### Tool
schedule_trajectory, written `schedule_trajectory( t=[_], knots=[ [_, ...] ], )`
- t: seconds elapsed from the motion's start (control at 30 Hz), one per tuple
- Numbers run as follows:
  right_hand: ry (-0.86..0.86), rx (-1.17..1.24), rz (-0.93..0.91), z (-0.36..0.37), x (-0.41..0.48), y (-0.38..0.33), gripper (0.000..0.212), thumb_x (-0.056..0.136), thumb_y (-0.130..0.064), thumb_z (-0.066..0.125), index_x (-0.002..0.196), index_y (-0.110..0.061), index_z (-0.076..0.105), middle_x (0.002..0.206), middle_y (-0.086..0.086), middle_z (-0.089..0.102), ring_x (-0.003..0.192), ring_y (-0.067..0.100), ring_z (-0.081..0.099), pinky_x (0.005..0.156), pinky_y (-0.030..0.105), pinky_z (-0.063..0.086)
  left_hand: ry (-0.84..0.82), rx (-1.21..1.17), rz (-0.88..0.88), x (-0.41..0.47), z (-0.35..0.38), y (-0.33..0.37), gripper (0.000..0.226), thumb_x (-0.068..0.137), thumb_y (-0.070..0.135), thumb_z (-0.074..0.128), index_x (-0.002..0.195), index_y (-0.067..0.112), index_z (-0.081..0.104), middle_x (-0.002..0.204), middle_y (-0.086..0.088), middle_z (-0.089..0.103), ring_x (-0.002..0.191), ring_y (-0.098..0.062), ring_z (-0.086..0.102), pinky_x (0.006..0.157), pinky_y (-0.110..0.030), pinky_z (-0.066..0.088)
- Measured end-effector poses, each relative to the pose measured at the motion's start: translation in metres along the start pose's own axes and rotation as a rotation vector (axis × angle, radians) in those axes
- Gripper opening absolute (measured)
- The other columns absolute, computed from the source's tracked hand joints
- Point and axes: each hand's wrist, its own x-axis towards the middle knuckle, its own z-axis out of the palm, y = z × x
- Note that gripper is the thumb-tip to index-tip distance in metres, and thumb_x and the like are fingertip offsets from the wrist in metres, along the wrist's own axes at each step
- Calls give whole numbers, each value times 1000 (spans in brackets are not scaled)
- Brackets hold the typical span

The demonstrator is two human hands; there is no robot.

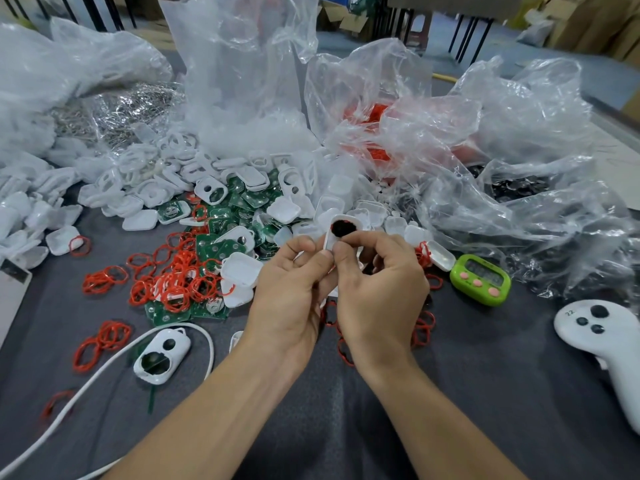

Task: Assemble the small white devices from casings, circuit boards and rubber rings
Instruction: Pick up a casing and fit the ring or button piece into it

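Spilling across the far left of the grey table [519, 375], white casings [114, 199] lie heaped in front of clear plastic bags [242, 81]. Just right of them, red rubber rings [173, 275] lie scattered over green circuit boards [221, 251]. On the near left, a white cable [81, 388] curves round 1 casing with 2 openings [162, 355] lying flat on the table. In the middle, the 2 hands meet above the table. The left hand [291, 292] pinches the near-left edge of a held casing [341, 227] between thumb and curled fingers, and the right hand [377, 292] grips its right side with thumb and forefinger. A dark round part shows in that casing's opening. Right of the hands sits a green timer [479, 279], and at the near right a white controller [602, 337] lies on the table.
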Motion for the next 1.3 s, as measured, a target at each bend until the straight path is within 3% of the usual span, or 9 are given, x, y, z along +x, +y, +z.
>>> schedule_trajectory(
  t=[0.2,0.27,0.4,0.53,0.7,0.8,0.97,1.1,1.3],
  knots=[
    [38,-65,-58,3,-1,-3,8,85,-20,80,83,-25,74,81,-14,57,87,14,54,76,19,42,52,-6,38,-3,2,2,29,94,-14,54,84,13,53,73,-6,72,60,-14,72,53,-21,57],
    [50,-95,-68,3,-1,-1,6,85,-23,80,83,-26,74,83,-13,57,88,14,52,76,18,41,64,5,43,-3,3,1,30,94,-15,55,83,14,52,71,-4,71,57,-13,70,51,-21,56],
    [82,-208,-136,3,0,2,5,83,-28,80,83,-25,76,86,-8,60,88,9,46,76,35,50,87,31,37,-3,1,1,33,92,-14,57,79,16,52,68,-4,66,47,-10,62,42,-20,49],
    [89,-225,-196,2,2,0,8,80,-26,83,83,-24,76,88,-8,58,87,16,53,74,40,52,81,42,54,-2,-1,0,33,92,-15,57,78,16,54,72,-5,68,55,-13,67,48,-22,54],
    [-36,65,177,-1,13,1,36,76,-36,87,89,-31,54,79,-11,62,72,7,61,68,23,50,50,16,108,0,-2,0,30,91,-18,54,83,12,53,79,-4,75,78,-17,76,67,-25,61],
    [-250,348,358,-4,19,5,15,85,-31,84,90,-23,72,77,-3,75,69,11,68,68,37,54,44,90,118,1,-3,0,30,91,-16,55,86,13,54,84,-4,77,79,-16,75,67,-29,61],
    [-321,453,352,-10,27,8,5,80,-15,81,84,-17,78,77,3,77,69,13,70,66,28,55,72,470,198,0,-7,7,27,90,-9,65,97,17,64,76,-6,77,63,-16,64,55,-25,51],
    [-403,374,354,-11,28,10,11,75,-10,80,81,-18,76,78,5,77,76,25,74,70,31,59,86,853,249,4,-13,13,44,82,2,73,111,35,69,75,-4,78,59,-20,65,53,-30,50],
    [-464,394,405,-16,32,9,15,66,-7,78,70,-21,74,71,4,73,66,14,67,61,25,54,31,839,188,4,-14,16,34,77,0,71,98,25,82,72,-11,77,61,-22,62,62,-37,49]
  ],
)
